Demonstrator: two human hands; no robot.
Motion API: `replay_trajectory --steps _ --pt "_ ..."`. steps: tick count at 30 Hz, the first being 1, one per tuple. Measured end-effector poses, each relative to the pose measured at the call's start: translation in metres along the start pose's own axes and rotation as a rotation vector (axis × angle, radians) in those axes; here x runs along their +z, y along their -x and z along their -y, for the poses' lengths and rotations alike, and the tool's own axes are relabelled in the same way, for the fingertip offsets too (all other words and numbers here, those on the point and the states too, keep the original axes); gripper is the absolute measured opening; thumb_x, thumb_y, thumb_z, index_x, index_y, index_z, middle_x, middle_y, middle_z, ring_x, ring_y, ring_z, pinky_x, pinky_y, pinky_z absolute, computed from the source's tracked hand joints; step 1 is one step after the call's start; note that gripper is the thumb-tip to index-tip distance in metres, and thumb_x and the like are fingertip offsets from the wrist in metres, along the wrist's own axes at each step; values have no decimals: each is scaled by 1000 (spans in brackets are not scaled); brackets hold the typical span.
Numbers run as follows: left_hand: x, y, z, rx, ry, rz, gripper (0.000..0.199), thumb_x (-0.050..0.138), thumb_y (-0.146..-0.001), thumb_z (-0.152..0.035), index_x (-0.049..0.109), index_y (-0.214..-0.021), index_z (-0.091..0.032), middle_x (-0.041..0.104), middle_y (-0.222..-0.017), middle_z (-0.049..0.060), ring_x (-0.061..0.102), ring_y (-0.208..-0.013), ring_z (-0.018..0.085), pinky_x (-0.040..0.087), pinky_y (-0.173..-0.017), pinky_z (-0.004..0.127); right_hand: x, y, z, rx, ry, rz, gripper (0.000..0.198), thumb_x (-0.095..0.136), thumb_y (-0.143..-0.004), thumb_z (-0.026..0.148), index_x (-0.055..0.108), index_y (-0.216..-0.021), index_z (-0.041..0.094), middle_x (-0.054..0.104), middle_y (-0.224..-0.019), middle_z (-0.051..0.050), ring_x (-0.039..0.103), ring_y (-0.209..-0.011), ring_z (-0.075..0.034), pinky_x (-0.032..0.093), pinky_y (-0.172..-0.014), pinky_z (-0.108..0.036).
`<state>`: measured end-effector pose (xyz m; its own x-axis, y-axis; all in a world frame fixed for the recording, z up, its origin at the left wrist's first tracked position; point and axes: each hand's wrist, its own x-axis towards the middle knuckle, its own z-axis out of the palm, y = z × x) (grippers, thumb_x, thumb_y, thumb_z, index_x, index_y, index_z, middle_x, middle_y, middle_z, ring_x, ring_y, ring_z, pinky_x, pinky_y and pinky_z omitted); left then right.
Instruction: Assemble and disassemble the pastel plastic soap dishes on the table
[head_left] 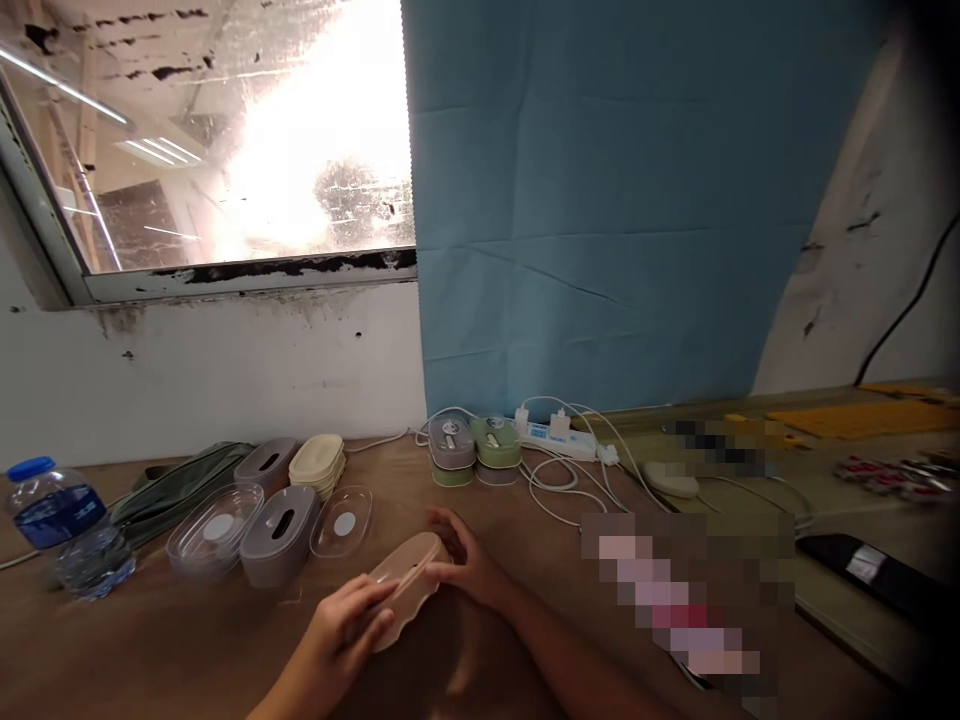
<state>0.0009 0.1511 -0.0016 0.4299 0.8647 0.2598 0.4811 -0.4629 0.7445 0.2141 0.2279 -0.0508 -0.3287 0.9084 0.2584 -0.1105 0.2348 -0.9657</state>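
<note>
A pale peach oval plastic piece with a wavy edge, perhaps a box part, is tilted between my two hands over the brown table cover. My left hand grips its near left end, thumb and fingers on either side. At the far right end, my right hand pinches the rim with the thumb. Left of them lie a clear lid with a white round label and a grey oval box with a slotted top. Behind these stand a stack of cream trays and a second grey slotted piece.
More clear lids lie at left, by a water bottle and a green bag. Grey-and-green lidded boxes stand along the wall beside a white power strip with looping cables. A blurred-out patch is at right.
</note>
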Motion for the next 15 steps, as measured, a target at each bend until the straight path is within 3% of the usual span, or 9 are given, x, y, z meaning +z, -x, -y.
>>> replay_trajectory --steps 6,10,15 --pt "26 -11 -14 -244 437 -329 36 58 -75 -45 56 -98 -17 62 -80 3 58 -74 16 47 -65 24 0 -6 7 101 -130 -39 57 71 -58 49 54 -106 23 59 -100 -3 56 -95 -22 44 -82 -35" --pt "38 -18 -13 -311 624 -510 44 67 -66 -47 49 -94 -18 59 -69 -2 55 -63 12 44 -58 21 2 -7 8 112 -161 -77 46 67 -63 49 57 -100 23 62 -91 -1 57 -88 -21 44 -82 -36" --pt "39 -25 1 -362 802 -716 53 72 -56 -50 46 -88 -17 59 -69 0 56 -59 12 45 -54 22 1 -7 5 135 -234 -117 41 64 -65 42 58 -99 21 61 -103 -4 55 -97 -23 43 -84 -35"
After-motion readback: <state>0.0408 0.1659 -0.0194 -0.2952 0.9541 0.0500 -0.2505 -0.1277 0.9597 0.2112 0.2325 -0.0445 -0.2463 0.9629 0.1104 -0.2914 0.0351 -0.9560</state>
